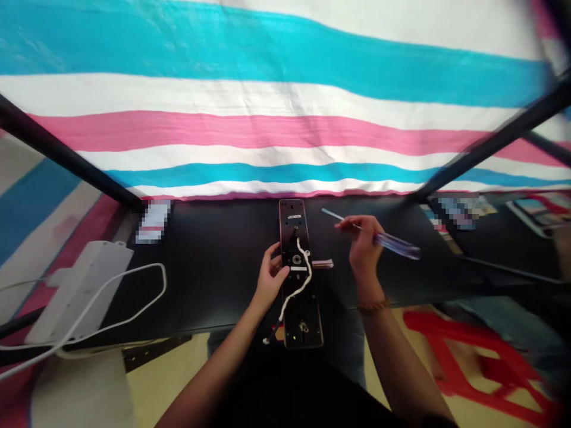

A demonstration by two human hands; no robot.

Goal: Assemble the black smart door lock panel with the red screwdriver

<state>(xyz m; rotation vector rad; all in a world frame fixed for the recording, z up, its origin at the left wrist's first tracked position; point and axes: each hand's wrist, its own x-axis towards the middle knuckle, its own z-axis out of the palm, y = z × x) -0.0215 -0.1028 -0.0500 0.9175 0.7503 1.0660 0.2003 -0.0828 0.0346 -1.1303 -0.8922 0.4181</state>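
Observation:
A long black electronic door lock panel (308,315) with a copper-coloured rim lies lengthwise on the black table (205,279). My left hand (271,278) grips its left edge, with the fingers reaching onto the face. A white cable (304,282) runs down the panel and off its lower end. My right hand (363,244) is raised above the table, holding a screwdriver (396,244) with a clear purple-blue handle, its thin shaft pointing left. A small metal lever handle (322,264) lies just right of the panel, below the shaft.
A white power strip (78,291) with a looped white cord sits at the table's left end. Black metal frame bars slant across the upper corners, before a striped cloth (267,134). A red plastic stool (473,362) stands on the floor at lower right.

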